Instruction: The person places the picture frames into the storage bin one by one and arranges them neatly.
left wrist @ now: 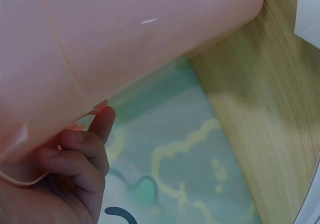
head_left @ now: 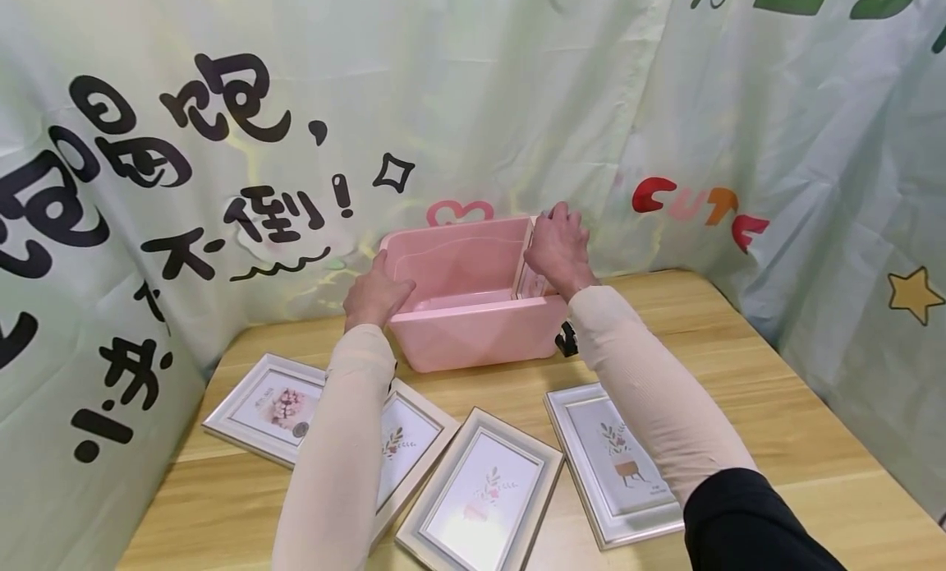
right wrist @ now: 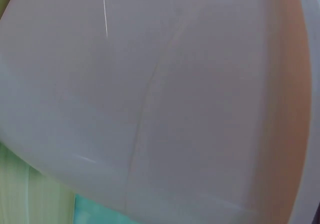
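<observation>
A pink plastic bin [head_left: 473, 333] stands at the back of the wooden table [head_left: 739, 366]. My left hand [head_left: 377, 296] grips the bin's left rim; in the left wrist view its fingers [left wrist: 80, 154] curl under the rim of the bin [left wrist: 125, 39]. My right hand [head_left: 557, 246] is at the bin's right end, fingers curled over the top of a picture frame [head_left: 530, 283] that stands upright inside against the right wall. The right wrist view shows only the pink bin wall [right wrist: 160, 104], with the hand hidden.
Several white picture frames lie flat on the table in front of the bin: one at the left [head_left: 269, 407], two in the middle [head_left: 406, 444] [head_left: 480, 493], one at the right [head_left: 617, 460]. Printed cloth [head_left: 813, 185] hangs close behind and beside the table.
</observation>
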### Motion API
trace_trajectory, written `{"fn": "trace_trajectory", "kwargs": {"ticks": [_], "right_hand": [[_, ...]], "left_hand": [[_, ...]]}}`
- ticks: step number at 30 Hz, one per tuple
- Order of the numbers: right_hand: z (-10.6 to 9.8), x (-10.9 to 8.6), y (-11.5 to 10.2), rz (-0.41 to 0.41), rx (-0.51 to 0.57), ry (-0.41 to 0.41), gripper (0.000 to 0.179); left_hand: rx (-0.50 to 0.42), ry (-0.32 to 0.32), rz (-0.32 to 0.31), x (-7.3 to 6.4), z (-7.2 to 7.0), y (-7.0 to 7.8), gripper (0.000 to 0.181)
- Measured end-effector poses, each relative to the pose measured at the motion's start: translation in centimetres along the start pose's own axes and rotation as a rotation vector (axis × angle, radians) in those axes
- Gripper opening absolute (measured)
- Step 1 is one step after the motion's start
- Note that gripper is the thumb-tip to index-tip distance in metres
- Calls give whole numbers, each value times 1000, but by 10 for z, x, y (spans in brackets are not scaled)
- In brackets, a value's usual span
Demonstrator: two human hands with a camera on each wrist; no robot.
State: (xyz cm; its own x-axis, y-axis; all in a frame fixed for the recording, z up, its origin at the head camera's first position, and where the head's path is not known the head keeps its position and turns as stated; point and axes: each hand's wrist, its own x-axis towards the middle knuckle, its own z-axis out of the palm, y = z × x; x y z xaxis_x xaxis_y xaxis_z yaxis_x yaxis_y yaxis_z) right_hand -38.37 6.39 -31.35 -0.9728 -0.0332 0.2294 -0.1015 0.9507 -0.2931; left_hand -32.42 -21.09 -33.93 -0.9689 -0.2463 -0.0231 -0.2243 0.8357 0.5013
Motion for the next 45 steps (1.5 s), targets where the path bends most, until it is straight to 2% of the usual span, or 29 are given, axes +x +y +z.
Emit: {"fn": "trace_trajectory", "kwargs": {"ticks": [8,14,22,27,35,45], "right_hand": [[-2,-2,2,-19,-12,-14,41],[-5,-2,4,-46,-42,-96,51],[-12,-6,9,-91,-14,-214,65],[-18,-9,9,-87,21,-253,70],[-21,-17,8,-111,11,-269,77],[-19,-31,17,-149,-20,-210,88]], "left_hand": [[-1,-1,3,0,-1,2,86],[-13,2,6,0,-1,3,85],[-19,5,1,-1,0,3,85],[-7,-4,2,-1,0,3,86],[-8,0,2,0,-1,-1,86],[-5,1,5,0,0,0,86]]}}
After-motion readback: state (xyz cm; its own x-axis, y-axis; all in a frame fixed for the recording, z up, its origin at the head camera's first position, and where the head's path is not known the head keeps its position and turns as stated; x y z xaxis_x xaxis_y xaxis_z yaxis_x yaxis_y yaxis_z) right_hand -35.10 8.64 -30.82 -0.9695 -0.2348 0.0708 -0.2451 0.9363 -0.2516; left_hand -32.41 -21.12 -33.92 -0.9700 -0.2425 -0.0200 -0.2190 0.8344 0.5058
